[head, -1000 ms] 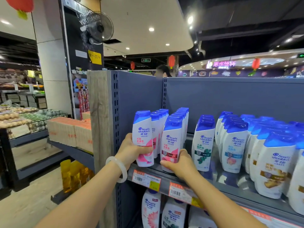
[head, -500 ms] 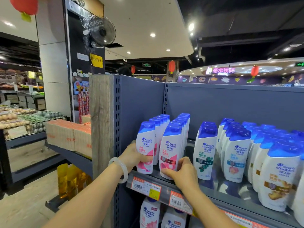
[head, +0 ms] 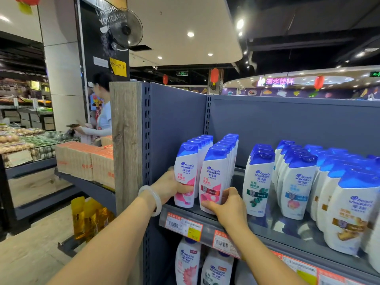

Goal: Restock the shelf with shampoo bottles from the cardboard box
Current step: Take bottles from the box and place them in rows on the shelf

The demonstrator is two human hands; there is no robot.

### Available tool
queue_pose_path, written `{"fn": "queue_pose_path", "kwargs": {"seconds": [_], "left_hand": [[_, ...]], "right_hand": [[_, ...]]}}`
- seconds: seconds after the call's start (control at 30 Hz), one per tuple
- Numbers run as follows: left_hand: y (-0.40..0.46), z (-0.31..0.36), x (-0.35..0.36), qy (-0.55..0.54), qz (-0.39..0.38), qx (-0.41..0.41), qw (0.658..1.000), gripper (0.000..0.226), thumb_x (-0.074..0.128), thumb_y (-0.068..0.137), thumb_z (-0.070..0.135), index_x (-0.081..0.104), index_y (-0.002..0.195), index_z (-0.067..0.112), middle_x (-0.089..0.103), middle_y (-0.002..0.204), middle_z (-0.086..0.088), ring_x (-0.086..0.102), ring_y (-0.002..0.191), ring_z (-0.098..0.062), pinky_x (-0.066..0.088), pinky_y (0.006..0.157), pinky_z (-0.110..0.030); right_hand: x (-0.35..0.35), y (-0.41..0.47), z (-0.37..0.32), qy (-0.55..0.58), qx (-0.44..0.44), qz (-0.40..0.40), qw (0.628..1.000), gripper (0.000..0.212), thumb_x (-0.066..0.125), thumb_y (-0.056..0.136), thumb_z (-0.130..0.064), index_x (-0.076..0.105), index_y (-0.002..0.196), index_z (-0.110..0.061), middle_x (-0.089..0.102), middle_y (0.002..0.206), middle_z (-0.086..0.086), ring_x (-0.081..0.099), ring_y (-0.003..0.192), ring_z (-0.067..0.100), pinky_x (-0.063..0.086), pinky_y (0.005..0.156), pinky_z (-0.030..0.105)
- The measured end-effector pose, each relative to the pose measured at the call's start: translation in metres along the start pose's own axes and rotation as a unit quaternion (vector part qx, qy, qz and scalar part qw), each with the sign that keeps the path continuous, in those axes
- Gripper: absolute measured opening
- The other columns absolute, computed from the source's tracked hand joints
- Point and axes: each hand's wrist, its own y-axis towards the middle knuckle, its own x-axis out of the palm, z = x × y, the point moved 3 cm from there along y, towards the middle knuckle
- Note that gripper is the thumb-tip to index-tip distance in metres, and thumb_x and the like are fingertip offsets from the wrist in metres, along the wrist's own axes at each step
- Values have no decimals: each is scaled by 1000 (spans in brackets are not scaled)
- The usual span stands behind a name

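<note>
Both front pink bottles now seated on shelf [head: 207,215], lower than one second ago.
Left hand [head: 171,187] grips left bottle [head: 186,175].
Right hand [head: 227,207] grips right bottle [head: 212,177], fingers curled round base.
Judgement: placement near complete.
Cardboard box not in view.

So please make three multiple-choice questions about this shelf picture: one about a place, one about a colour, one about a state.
1. Where does the left hand hold its bottle?
A. in the leftmost row
B. on the shelf below
C. at the far right

2. What colour are the bottle caps?
A. red
B. blue
C. green

3. How does the bottle under the right hand stand?
A. lying flat
B. upside down
C. upright on the shelf

Answers: 1 A, its bottle fronts the row beside the side panel; 2 B, every cap is blue; 3 C, cap up, base down.
</note>
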Motion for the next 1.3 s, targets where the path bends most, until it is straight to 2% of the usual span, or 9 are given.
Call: {"fn": "queue_pose_path", "kwargs": {"seconds": [0.1, 0.27, 0.37, 0.5, 0.9, 1.03, 1.17, 1.23, 1.3], "left_hand": [[1, -7, -3, 4, 34, -3, 999, 64, 75, 71, -1, 37, 122, 9, 61, 117, -14, 61, 108, -27, 49, 95, -48], [-12, -25, -6, 63, 99, 34, 992, 56, 83, 64, 16, 43, 100, 27, 63, 96, 7, 62, 84, -1, 49, 64, -15], [-16, -30, -6, 88, 123, 58, 987, 49, 84, 62, 20, 45, 90, 32, 62, 92, 12, 61, 81, 2, 46, 57, -9], [-15, -31, -7, 98, 124, 65, 985, 46, 83, 64, 19, 48, 92, 29, 63, 96, 9, 62, 88, -3, 47, 66, -14], [-14, -34, -3, 72, 123, 68, 988, 48, 79, 70, 13, 48, 106, 22, 61, 97, 11, 59, 94, -5, 44, 65, -11], [-20, -36, 1, 47, 142, 74, 986, 65, 81, 67, 14, 43, 119, 26, 54, 105, 19, 54, 102, -5, 44, 75, -13], [-46, -42, -1, 54, 183, 65, 980, 87, 82, 66, 18, 34, 137, 15, 45, 131, 3, 43, 122, -13, 37, 101, -28], [-69, -43, -4, 68, 197, 60, 976, 82, 82, 67, 17, 37, 135, 12, 45, 136, -4, 44, 123, -16, 37, 98, -27], [-93, -47, -11, 91, 208, 47, 973, 74, 81, 68, 20, 42, 131, 9, 49, 132, -6, 47, 117, -14, 39, 93, -25]], "right_hand": [[0, 0, 0, 2, 0, -1, 1000, 53, 84, 58, -36, 49, 90, -13, 66, 97, 6, 62, 87, 22, 49, 72, 31], [0, 0, 2, 6, 4, -4, 1000, 53, 85, 58, -37, 49, 90, -13, 66, 96, 6, 60, 84, 20, 44, 66, 27], [1, 0, 1, 5, 2, -3, 1000, 52, 84, 59, -36, 48, 90, -14, 66, 96, 6, 60, 84, 20, 43, 66, 27], [1, -1, 1, 4, 1, -3, 1000, 52, 84, 59, -37, 49, 91, -14, 66, 97, 6, 61, 85, 21, 44, 67, 27], [3, 1, 5, 17, -2, -7, 1000, 50, 84, 60, -35, 49, 90, -15, 67, 96, 6, 60, 83, 19, 45, 66, 26], [3, 4, 7, 8, -6, 4, 1000, 53, 85, 58, -36, 48, 89, -14, 67, 95, 8, 61, 83, 22, 44, 66, 28], [-3, 1, 1, 5, 6, 1, 1000, 62, 85, 56, -40, 51, 99, -9, 65, 100, 9, 62, 92, 25, 44, 71, 28], [-13, -8, -7, 19, -11, 32, 999, 65, 83, 60, -41, 52, 105, -6, 63, 104, 10, 59, 96, 26, 41, 75, 28], [-23, -23, -16, 44, -64, 89, 993, 52, 78, 67, -39, 55, 100, -6, 61, 101, 13, 57, 94, 26, 40, 79, 29]]}}
